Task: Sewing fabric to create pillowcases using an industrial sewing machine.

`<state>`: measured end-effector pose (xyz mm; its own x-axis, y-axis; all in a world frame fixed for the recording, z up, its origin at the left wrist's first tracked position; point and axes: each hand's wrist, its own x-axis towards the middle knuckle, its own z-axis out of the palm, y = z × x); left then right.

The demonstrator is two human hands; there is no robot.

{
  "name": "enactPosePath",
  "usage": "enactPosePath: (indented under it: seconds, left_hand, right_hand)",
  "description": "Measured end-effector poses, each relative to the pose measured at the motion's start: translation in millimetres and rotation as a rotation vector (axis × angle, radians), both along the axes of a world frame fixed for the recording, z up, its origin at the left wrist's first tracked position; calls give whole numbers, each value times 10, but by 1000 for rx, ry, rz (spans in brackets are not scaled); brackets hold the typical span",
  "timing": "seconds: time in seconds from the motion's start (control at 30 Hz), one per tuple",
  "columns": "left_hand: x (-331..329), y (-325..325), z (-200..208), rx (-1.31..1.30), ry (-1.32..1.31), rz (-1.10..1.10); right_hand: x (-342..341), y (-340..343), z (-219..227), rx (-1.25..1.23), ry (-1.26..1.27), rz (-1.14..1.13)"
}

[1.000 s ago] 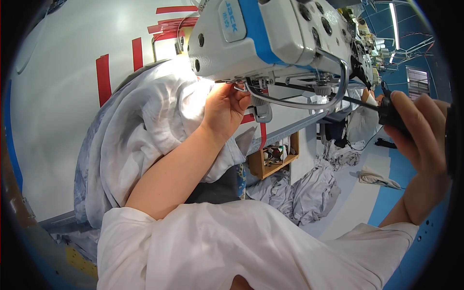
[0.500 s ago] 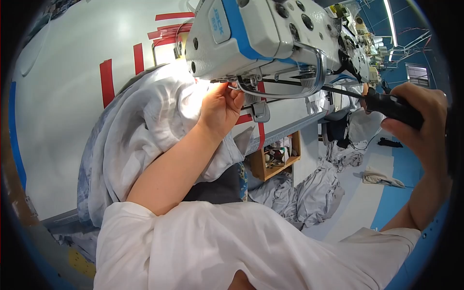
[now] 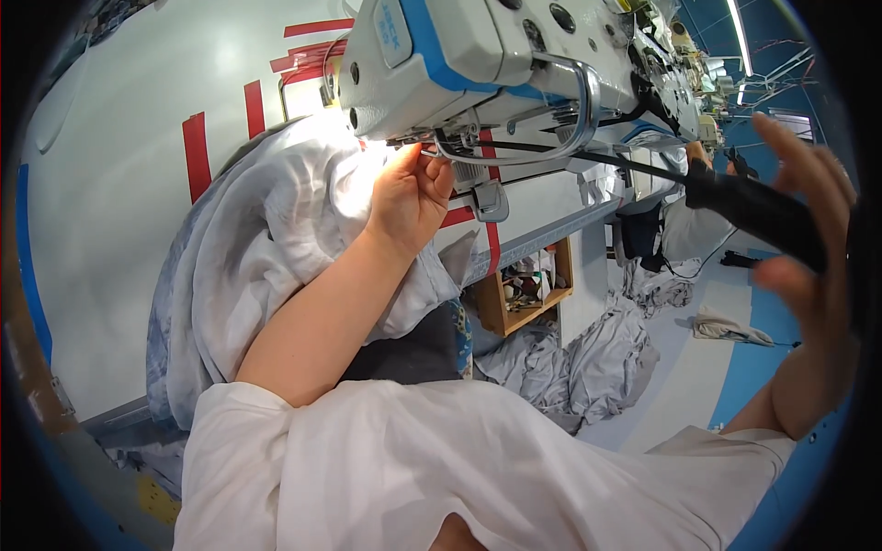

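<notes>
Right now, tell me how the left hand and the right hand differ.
The left hand is at the underside of the sewing machine's head, its fingers bent close together; the right hand is at the black tool handle, its fingers spread. The left hand looks fairly sharp; the right hand looks darker and blurred. Both are bare.

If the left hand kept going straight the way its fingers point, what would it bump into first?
Most likely the underside of the sewing machine, right above the left hand's fingertips; they may already be touching, as depth is unclear.
</notes>
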<state>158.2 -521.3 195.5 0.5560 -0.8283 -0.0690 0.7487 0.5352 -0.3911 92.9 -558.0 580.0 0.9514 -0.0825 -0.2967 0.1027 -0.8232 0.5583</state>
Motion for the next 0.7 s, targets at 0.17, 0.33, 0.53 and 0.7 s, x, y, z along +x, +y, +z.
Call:
enactPosePath:
  seconds: [0.17,0.33,0.53,0.7]
  left_hand:
    - [2,-13,-5,12,5,-16]
    - [8,-12,15,-32,29,-20]
    - [8,5,19,-94,6,4]
    - [14,7,3,-120,-9,20]
  right_hand:
    - [-97,-291,34,-36,-24,147]
    - [-187,-415,159,37,95,429]
    - [-267,-296,165,492,75,-383]
    - [-380,-351,47,399,-169,-52]
